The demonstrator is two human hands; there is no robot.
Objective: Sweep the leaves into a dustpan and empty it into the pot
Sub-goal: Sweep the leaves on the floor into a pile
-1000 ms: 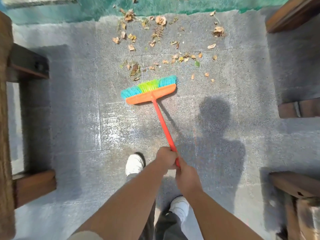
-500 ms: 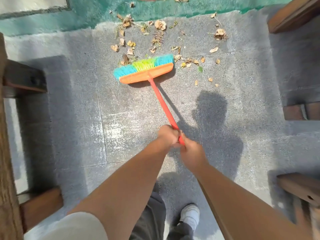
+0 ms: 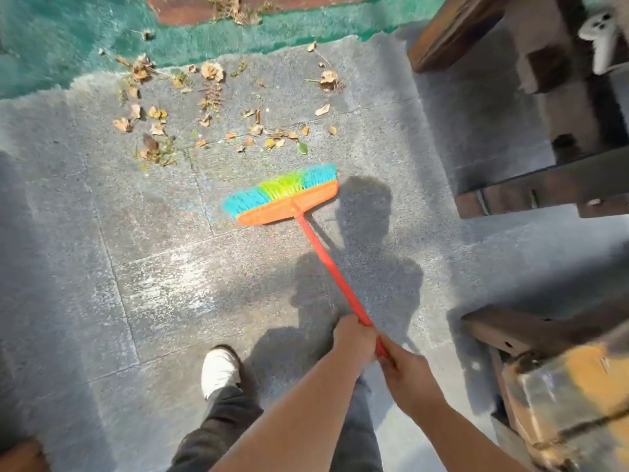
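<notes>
Gripping the broom (image 3: 326,264) with both hands, left hand (image 3: 354,338) above right hand (image 3: 406,373), you set bristles behind the leaves (image 3: 218,114) for leverage.

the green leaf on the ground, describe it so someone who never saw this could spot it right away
Start at the broom head on the grey paving. Just beyond its blue right-hand bristles runs a row of dry leaves. The green leaf sits near that row's right end, the only fresh green one among brown and yellow.
</notes>
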